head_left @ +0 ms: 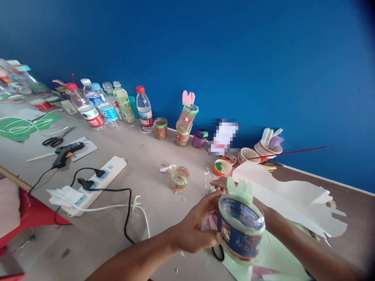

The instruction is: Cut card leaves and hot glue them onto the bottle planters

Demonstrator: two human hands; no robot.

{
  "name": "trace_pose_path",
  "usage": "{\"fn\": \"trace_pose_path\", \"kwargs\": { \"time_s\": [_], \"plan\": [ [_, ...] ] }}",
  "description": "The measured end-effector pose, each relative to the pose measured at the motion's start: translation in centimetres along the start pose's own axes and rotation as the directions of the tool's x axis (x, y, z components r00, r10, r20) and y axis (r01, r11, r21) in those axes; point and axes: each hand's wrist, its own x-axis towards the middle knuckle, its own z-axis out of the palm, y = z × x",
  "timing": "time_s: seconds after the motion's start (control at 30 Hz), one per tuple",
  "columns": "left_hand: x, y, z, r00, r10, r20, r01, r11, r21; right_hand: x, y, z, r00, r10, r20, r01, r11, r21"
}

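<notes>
My left hand (199, 224) grips the side of a cut plastic bottle pot (241, 230), thumb at its front and fingers behind. The pot has a dark blue wrap, pale green bands at rim and base, and a clear inside. A pale green paper piece with rounded lobes (240, 188) stands up at its back rim. My right hand (220, 184) is behind the pot and mostly hidden by it; the fingers that show stretch out to the left. Under the pot lies pale green paper (274, 249). A smaller brown and green pot (179, 178) stands on the table, left of my hands.
A white power strip (101, 183) with cords, a hot glue gun (66, 154) and scissors (58, 136) lie at left. Bottles (144, 109) and decorated pots (184, 125) line the blue wall. White paper (281, 191) and paper cups (250, 155) are at right.
</notes>
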Motion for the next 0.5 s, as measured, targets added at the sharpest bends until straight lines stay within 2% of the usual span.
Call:
{"fn": "trace_pose_path", "kwargs": {
  "time_s": [0.07, 0.23, 0.37, 0.5],
  "plan": [
    [0.1, 0.4, 0.1, 0.999, 0.042, 0.007, -0.042, 0.999, -0.019, 2.1, 0.2, 2.1, 0.985, -0.123, 0.124, 0.119, 0.992, 0.043],
    [0.0, 1.7, 0.2, 0.994, 0.103, 0.033, -0.101, 0.994, -0.036, 9.0, 0.0, 6.3, 0.941, -0.254, 0.224, 0.246, 0.967, 0.06],
    [0.0, 1.8, -0.1, 0.99, 0.124, 0.069, -0.12, 0.991, -0.056, 13.9, 0.5, 8.4, 0.915, -0.301, 0.269, 0.295, 0.953, 0.066],
    [0.0, 1.5, -0.5, 0.997, 0.065, 0.052, -0.058, 0.99, -0.128, 16.7, 1.1, 10.7, 0.896, -0.327, 0.299, 0.325, 0.944, 0.055]
  ]
}}
